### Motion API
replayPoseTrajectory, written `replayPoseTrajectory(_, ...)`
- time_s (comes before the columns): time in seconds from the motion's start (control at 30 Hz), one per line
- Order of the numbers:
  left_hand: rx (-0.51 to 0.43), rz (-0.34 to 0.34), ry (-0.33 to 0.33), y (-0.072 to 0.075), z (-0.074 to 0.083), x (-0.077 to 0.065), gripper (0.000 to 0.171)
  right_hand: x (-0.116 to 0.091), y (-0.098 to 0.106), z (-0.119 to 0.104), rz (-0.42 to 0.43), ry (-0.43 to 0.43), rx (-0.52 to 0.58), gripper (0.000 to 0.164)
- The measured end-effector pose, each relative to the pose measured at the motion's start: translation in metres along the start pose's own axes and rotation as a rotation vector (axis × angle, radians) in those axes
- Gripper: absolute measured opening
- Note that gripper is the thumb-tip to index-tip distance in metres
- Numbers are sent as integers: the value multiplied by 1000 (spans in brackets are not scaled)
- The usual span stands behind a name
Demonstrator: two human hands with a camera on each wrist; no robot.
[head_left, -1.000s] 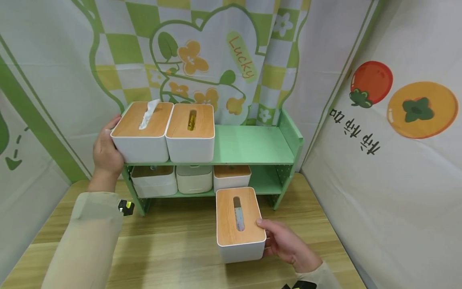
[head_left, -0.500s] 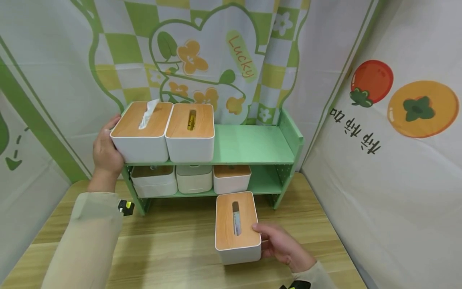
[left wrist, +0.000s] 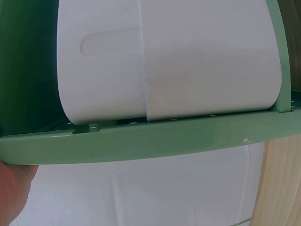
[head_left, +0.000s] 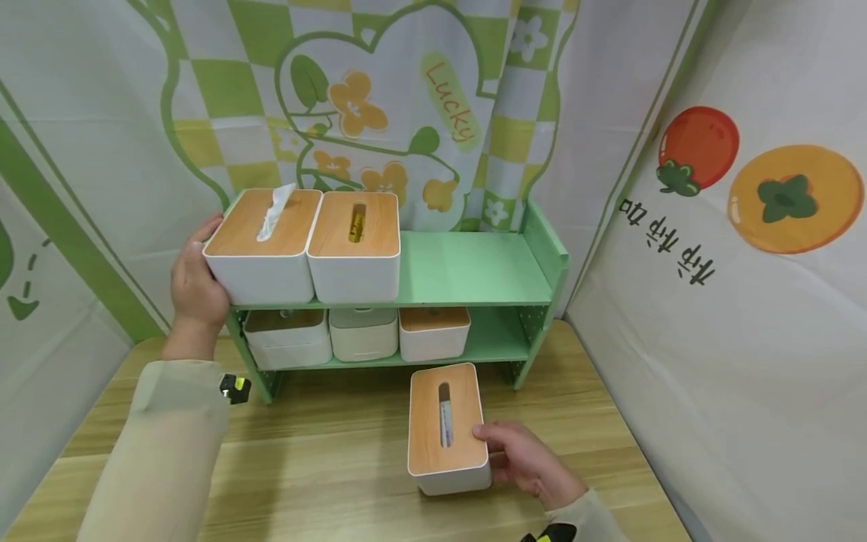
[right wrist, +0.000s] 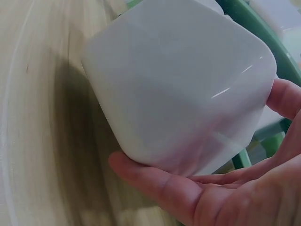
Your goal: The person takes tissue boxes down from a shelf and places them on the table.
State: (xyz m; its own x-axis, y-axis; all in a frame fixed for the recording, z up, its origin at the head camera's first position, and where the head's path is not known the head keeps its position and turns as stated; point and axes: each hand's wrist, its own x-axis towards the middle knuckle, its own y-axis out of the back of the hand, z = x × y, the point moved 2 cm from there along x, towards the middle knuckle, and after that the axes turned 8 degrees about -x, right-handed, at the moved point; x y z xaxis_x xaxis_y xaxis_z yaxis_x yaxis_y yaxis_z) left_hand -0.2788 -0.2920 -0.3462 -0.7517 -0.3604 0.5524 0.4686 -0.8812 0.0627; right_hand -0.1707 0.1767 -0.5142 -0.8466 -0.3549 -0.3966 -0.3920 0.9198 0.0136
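Observation:
My right hand (head_left: 531, 463) holds a white tissue box (head_left: 447, 425) with a wood-look lid above the table. The thumb presses the lid's right edge and the fingers go under the side. A pale blue-white item shows through the lid's slot. In the right wrist view the box's white underside (right wrist: 178, 89) faces the camera, fingers along its edge. My left hand (head_left: 196, 286) lies against the left end of the green shelf (head_left: 474, 267), beside a second tissue box (head_left: 260, 226) with a white tissue sticking out. The left fingertips are hidden behind that box.
A third wood-lidded box (head_left: 355, 241), something yellow in its slot, stands on the upper shelf. Below are a two-part white box (head_left: 291, 350), a grey-lidded box (head_left: 363, 339) and a smaller wood-lidded box (head_left: 433, 339). The table (head_left: 305, 459) is wood-grained; a printed curtain (head_left: 379, 98) hangs behind.
The tissue box in my right hand has shifted slightly down and away from the shelf, and its lid has turned a little. My left hand has kept its place.

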Motion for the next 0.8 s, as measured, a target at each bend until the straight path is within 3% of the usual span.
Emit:
replayPoseTrajectory(0.27, -9, -16, 22, 0, -2, 1, 57, 8, 5, 11, 10, -15, 27, 63)
replayPoseTrajectory(0.5, 0, -11, 2, 0, -1, 1, 57, 14, 10, 16, 15, -28, 44, 70)
replayPoseTrajectory(0.8, -11, -12, 12, 0, -3, 3, 57, 15, 13, 15, 46, -44, 20, 63)
